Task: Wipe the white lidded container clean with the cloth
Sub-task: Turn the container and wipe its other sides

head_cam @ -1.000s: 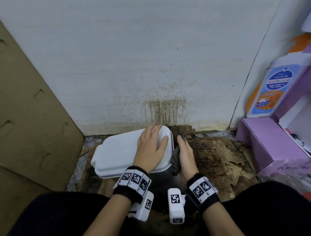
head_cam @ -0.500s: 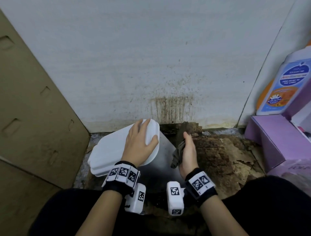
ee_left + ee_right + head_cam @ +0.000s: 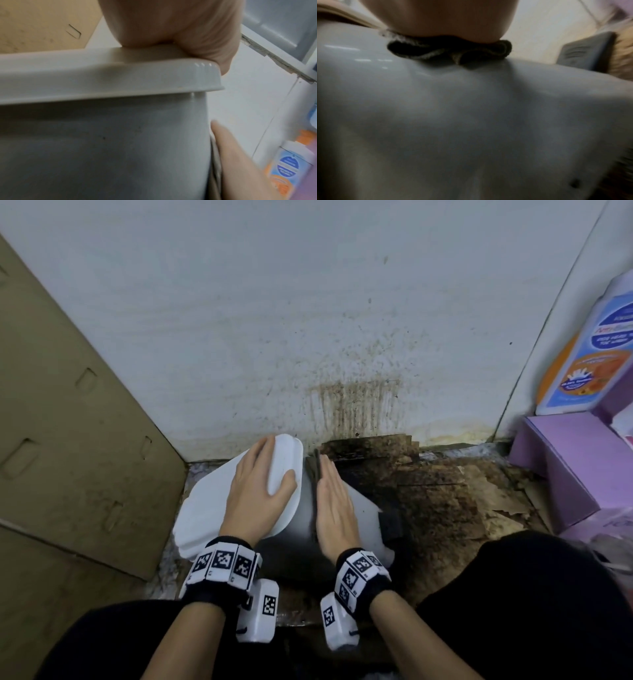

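The white lidded container (image 3: pixel 205 508) stands tilted on the dirty floor, its lid facing up and left. My left hand (image 3: pixel 260 494) lies flat on the lid (image 3: pixel 102 81), fingers reaching its far edge. My right hand (image 3: pixel 334 508) lies flat with straight fingers against the container's grey-white side wall (image 3: pixel 366 508). It presses the dark cloth (image 3: pixel 313 470) onto that wall. The cloth pokes out past the fingertips, and in the right wrist view the cloth (image 3: pixel 450 51) is bunched under my palm (image 3: pixel 445 17) on the wall (image 3: pixel 471 121).
Brown cardboard (image 3: pixel 68 440) leans at the left. A stained white wall (image 3: pixel 356 405) rises close behind. A purple box (image 3: pixel 565 467) and a blue-and-orange labelled bottle (image 3: pixel 589 354) stand at the right. A small dark pad (image 3: pixel 390 523) lies beside the container. The floor (image 3: pixel 445 498) is crumbling brown board.
The container has tipped further left, showing more of its side. My right hand went from holding the cloth edge-on to lying flat on it against the side wall.
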Demonstrator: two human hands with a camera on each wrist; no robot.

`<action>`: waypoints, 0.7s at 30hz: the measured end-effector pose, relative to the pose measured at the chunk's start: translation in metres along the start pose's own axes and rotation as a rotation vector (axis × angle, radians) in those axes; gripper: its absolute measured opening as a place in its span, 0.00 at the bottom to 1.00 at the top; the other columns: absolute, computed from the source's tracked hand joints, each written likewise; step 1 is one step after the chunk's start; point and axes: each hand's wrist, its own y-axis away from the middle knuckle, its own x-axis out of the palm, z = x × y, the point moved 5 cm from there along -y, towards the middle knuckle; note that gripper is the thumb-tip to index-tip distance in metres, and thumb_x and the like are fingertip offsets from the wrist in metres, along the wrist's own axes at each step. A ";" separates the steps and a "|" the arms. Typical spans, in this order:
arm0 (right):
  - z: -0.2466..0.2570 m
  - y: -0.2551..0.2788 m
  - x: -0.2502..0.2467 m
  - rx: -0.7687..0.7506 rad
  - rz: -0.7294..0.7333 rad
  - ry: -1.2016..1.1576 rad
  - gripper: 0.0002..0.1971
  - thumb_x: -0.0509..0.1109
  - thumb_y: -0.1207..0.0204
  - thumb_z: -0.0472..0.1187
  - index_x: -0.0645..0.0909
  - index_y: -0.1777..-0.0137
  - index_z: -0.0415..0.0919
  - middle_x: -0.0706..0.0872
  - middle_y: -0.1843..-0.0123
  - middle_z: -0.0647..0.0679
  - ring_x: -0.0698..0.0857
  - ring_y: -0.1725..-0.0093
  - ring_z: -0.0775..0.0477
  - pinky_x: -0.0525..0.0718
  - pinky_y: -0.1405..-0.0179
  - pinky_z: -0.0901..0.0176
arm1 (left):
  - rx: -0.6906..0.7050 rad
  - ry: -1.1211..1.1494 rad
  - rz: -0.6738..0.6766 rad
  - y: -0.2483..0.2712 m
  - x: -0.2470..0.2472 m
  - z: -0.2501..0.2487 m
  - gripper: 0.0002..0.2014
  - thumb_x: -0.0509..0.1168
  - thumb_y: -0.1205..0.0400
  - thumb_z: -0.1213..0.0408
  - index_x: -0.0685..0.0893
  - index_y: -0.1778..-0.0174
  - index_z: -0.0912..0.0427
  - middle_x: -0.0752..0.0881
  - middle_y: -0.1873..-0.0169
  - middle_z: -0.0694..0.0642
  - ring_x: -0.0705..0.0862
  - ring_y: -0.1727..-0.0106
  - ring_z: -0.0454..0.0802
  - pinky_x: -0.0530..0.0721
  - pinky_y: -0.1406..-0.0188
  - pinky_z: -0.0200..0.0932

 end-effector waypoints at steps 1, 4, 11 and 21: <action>-0.015 0.000 -0.003 0.029 -0.007 0.015 0.27 0.39 0.10 0.57 0.50 0.12 0.60 0.51 0.11 0.66 0.47 0.13 0.69 0.47 0.12 0.60 | -0.005 0.013 -0.007 0.000 -0.002 0.002 0.36 0.54 0.19 0.44 0.57 0.12 0.49 0.58 0.14 0.45 0.55 0.14 0.44 0.56 0.17 0.48; -0.065 0.006 -0.018 0.163 -0.042 0.042 0.25 0.42 0.09 0.52 0.51 0.12 0.56 0.52 0.10 0.61 0.49 0.12 0.64 0.47 0.12 0.59 | -0.026 0.058 -0.023 0.001 -0.008 0.008 0.36 0.55 0.19 0.44 0.58 0.13 0.47 0.59 0.15 0.42 0.55 0.15 0.41 0.56 0.17 0.45; -0.089 0.013 -0.032 0.348 -0.088 0.085 0.25 0.44 0.07 0.45 0.55 0.11 0.51 0.55 0.10 0.57 0.52 0.14 0.64 0.43 0.20 0.70 | -0.018 0.072 -0.016 0.000 -0.006 0.008 0.35 0.56 0.18 0.46 0.59 0.13 0.48 0.59 0.15 0.42 0.57 0.16 0.41 0.56 0.19 0.43; 0.037 -0.008 0.022 0.117 -0.010 -0.074 0.27 0.37 0.10 0.55 0.49 0.11 0.60 0.48 0.11 0.66 0.44 0.13 0.67 0.42 0.13 0.60 | 0.029 -0.015 -0.065 0.001 -0.002 0.008 0.35 0.54 0.18 0.46 0.61 0.14 0.52 0.63 0.16 0.47 0.59 0.16 0.45 0.59 0.16 0.49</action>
